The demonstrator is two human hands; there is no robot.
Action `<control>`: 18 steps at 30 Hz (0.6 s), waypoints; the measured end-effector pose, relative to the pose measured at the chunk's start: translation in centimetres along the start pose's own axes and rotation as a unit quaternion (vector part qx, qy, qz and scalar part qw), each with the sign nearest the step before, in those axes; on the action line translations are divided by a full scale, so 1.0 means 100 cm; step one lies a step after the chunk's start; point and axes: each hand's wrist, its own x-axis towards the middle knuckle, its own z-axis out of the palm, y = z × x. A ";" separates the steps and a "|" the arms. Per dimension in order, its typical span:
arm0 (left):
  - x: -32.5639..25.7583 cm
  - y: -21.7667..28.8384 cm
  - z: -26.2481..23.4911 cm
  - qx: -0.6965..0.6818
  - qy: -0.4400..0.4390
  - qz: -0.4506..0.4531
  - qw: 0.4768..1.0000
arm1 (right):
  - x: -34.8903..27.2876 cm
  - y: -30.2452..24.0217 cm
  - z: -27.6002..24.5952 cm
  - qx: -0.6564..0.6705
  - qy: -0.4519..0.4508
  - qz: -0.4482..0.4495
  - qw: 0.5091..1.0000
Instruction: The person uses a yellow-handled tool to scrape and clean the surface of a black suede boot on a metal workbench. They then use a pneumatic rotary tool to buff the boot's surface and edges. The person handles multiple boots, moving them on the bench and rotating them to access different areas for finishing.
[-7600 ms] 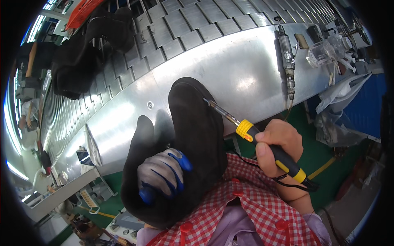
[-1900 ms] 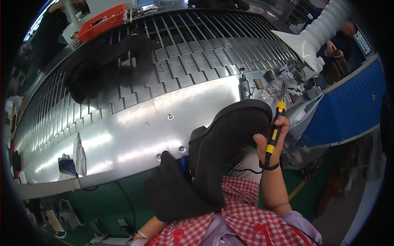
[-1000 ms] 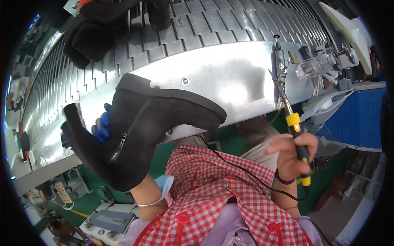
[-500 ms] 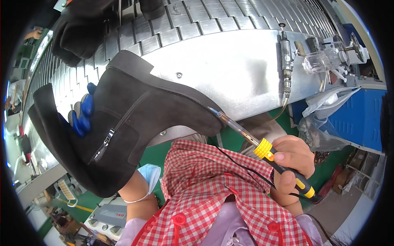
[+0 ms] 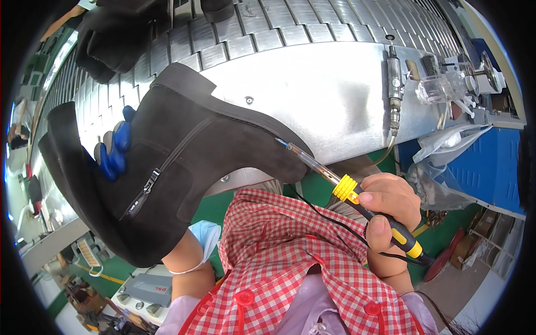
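Note:
A black suede ankle boot (image 5: pixel 206 145) with a side zip lies across the left of the view, its sole toward the metal bench. My left hand (image 5: pixel 116 148), in a blue-coated glove, grips the boot's shaft from behind. Only its fingertips show; the boot hides the rest. In my bare right hand (image 5: pixel 393 202) is a soldering iron (image 5: pixel 347 190) with a yellow collar and a black-and-yellow handle. Its pointed tip is at the edge where the upper meets the sole, near the forefoot. A black cord trails from the iron's handle end.
Beyond the steel bench plate (image 5: pixel 301 95) runs a slatted metal conveyor (image 5: pixel 257 42) with dark boots (image 5: pixel 114 42) on it. A pen-shaped air tool (image 5: pixel 394 84) lies on the plate's right. A blue-white mask (image 5: pixel 205 237) hangs at my left forearm. Blue cabinet (image 5: pixel 483 167) at right.
The iron's tip and my right hand have moved left along the sole seam, toward the heel. The boot has shifted slightly right, still in my left hand.

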 end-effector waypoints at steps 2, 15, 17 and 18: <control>0.006 -0.002 -0.005 -0.065 -0.033 0.004 0.997 | 0.001 0.001 0.002 0.002 0.000 -0.002 1.000; 0.014 -0.007 -0.008 -0.177 -0.110 0.011 0.978 | -0.023 -0.012 -0.034 -0.051 -0.061 -0.002 0.997; 0.012 -0.006 -0.005 -0.167 -0.101 0.011 0.981 | -0.027 -0.017 -0.037 -0.048 -0.039 0.014 0.998; 0.011 -0.005 -0.003 -0.161 -0.095 0.012 0.982 | -0.029 -0.018 -0.038 -0.038 -0.021 0.018 0.999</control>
